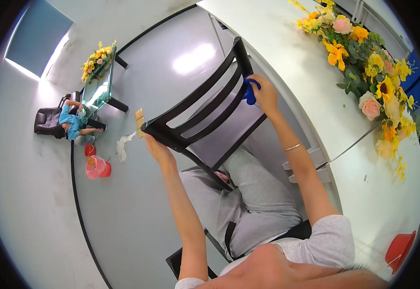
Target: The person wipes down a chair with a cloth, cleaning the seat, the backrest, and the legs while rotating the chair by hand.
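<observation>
A black chair (209, 102) with a slatted backrest stands tilted in view in front of my knees. My left hand (159, 151) grips the lower left corner of its backrest, fingers partly hidden behind the frame. With my right hand (264, 94) I hold a bunched blue cloth (250, 91) against the post at the other end of the backrest. Just beyond my left hand is a tan, flat, segmented piece (139, 124) whose kind I cannot make out.
White tables with a flower arrangement (371, 79) and a red bucket (400, 253) run along the right. On the left, a person in blue (73, 120) sits on a black office chair (46, 120) by a glass table (96, 91). Crumpled white material (123, 147) and a pink-red bucket (99, 167) are nearby.
</observation>
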The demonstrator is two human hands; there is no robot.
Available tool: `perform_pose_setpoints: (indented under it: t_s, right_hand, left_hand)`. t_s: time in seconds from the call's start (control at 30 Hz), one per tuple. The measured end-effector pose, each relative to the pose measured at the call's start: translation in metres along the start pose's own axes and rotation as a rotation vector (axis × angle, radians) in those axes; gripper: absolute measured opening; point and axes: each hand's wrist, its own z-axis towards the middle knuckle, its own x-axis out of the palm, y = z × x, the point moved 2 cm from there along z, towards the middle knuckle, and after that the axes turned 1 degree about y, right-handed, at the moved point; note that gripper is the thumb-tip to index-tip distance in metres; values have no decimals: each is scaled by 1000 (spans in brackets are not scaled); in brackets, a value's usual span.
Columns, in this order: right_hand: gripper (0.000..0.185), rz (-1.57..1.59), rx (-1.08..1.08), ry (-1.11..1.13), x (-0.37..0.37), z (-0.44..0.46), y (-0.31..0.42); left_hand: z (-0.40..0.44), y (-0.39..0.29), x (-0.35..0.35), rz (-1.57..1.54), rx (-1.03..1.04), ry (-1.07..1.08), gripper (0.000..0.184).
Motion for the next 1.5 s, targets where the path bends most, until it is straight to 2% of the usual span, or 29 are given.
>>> perform_pose_setpoints:
  t_s: [0.1,0.2,0.33,0.53,0.63,0.7,0.8,0.83,0.93,1.03,1.17,1.27,1.33,1.5]
  right_hand:
    - [15,42,33,52,1,5,-2]
    - [14,68,-16,11,5,-4,1]
    - [17,94,-44,-29,0,-40,38]
    - [25,190,29,15,16,-93,95]
    - [28,235,-28,125,29,-112,129]
    - [29,177,-184,219,39,-123,148]
    - [26,176,-274,165,56,-137,163]
    - [21,156,-321,182,66,-142,166]
    - [19,166,-390,226,81,-150,176]
    - [18,178,-396,235,80,-147,175]
    - [20,119,-391,267,64,-141,164]
    - [26,75,-309,231,47,-132,145]
    - [30,29,-232,189,32,-122,131]
    - [29,11,-266,144,25,-110,113]
  left_hand:
    - [2,3,-3,-18,22,2,61]
    - [3,2,-3,-24,10,-23,62]
    - [1,2,-3,-10,7,-16,61]
    - [1,3,-3,-9,23,-17,60]
    - [0,3,-2,-3,19,-30,62]
    - [0,1,0,3,27,-45,64]
    - [-2,-2,-1,1,9,-38,61]
    - [-1,2,-5,-1,-8,-25,60]
    - [2,13,-13,23,-3,-25,60]
    - [7,19,-21,11,-42,17,56]
    - [-4,1,-4,-2,-18,-60,47]
    - [-5,-1,-9,22,-111,5,54]
    - [-2,5,-12,26,-104,-24,53]
    - [-3,10,-14,71,-80,-20,51]
